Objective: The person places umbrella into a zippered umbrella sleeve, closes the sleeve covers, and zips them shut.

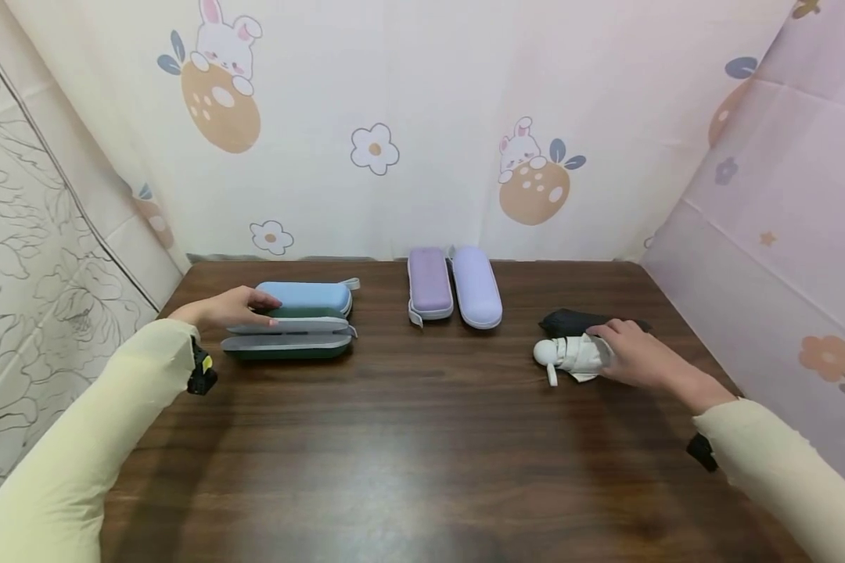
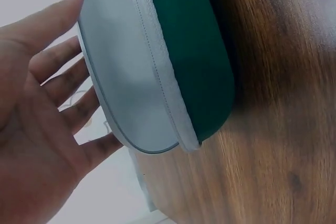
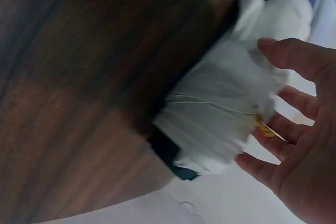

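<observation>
A glasses case (image 1: 289, 349) with a dark green shell and grey lining lies open at the left of the table. My left hand (image 1: 228, 307) is at its raised lid, thumb and fingers fairly straight; in the left wrist view the fingertips (image 2: 107, 142) are by the lid's edge. A white folding umbrella (image 1: 573, 353) with a round handle and wrist loop lies at the right. My right hand (image 1: 634, 353) is over its far end, fingers loosely bent along one side and thumb (image 3: 294, 59) over the fabric. Behind it lies a black folded umbrella (image 1: 570, 320), partly hidden.
A light blue case (image 1: 306, 294) lies just behind the green one. Near the back edge, a purple case (image 1: 429, 283) and a lavender case (image 1: 476, 287) lie side by side. Printed curtains (image 1: 436, 94) hang behind the brown wooden table (image 1: 394, 438) and at its sides.
</observation>
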`<move>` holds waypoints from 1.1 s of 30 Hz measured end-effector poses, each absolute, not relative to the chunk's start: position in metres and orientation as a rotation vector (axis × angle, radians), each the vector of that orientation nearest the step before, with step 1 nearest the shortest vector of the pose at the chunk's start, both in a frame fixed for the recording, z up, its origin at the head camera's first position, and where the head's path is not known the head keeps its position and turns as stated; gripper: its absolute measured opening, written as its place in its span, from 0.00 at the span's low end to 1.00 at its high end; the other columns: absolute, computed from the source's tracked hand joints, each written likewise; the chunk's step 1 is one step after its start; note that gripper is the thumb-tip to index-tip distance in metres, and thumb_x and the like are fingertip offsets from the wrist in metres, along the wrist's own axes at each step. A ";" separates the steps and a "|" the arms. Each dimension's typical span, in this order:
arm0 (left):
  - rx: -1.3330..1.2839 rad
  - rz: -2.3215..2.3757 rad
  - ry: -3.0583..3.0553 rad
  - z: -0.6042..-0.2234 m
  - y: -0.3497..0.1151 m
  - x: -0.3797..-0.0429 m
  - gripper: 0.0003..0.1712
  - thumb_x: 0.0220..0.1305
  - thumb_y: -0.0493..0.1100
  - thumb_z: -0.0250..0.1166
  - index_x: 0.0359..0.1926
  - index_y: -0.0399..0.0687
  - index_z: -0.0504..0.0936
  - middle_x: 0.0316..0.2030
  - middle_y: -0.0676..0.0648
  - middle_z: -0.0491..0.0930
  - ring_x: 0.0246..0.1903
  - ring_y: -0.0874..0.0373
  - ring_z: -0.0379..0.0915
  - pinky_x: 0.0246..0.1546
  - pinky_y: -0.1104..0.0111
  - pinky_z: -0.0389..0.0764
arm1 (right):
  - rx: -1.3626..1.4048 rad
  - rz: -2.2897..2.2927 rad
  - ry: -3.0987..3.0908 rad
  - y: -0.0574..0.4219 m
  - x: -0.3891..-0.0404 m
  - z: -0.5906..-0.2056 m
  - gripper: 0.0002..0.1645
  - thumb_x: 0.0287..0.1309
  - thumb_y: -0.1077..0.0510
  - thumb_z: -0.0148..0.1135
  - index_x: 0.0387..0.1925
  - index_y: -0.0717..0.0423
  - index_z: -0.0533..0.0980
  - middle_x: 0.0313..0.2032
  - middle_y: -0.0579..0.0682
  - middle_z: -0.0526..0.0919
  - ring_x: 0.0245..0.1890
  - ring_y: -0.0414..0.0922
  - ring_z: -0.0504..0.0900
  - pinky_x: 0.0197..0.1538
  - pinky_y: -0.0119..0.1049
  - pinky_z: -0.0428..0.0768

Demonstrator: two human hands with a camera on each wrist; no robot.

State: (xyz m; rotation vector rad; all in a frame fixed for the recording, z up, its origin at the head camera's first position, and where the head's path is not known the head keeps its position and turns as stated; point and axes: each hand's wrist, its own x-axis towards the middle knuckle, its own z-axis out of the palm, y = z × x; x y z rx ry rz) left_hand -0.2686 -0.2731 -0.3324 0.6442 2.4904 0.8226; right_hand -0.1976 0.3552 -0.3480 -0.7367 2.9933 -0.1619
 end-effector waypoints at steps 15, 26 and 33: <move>0.414 0.806 2.250 -0.341 -0.273 -0.269 0.33 0.60 0.51 0.67 0.55 0.32 0.65 0.57 0.34 0.66 0.53 0.45 0.64 0.52 0.55 0.70 | -0.793 -0.015 3.052 0.363 -0.206 -0.365 0.39 0.34 0.63 0.78 0.51 0.69 0.72 0.41 0.61 0.73 0.41 0.60 0.72 0.34 0.55 0.75; 0.340 0.782 2.202 -0.348 -0.270 -0.253 0.47 0.60 0.57 0.63 0.67 0.29 0.58 0.63 0.30 0.62 0.61 0.38 0.60 0.57 0.45 0.65 | -0.899 0.071 3.078 0.366 -0.205 -0.373 0.41 0.31 0.59 0.81 0.50 0.67 0.71 0.41 0.60 0.75 0.40 0.58 0.74 0.35 0.56 0.74; 0.292 1.007 2.175 -0.346 -0.255 -0.233 0.35 0.59 0.56 0.65 0.57 0.33 0.72 0.44 0.42 0.79 0.40 0.53 0.76 0.41 0.63 0.78 | -0.963 0.082 3.106 0.367 -0.208 -0.376 0.36 0.27 0.61 0.79 0.43 0.66 0.71 0.36 0.58 0.75 0.35 0.56 0.75 0.30 0.52 0.74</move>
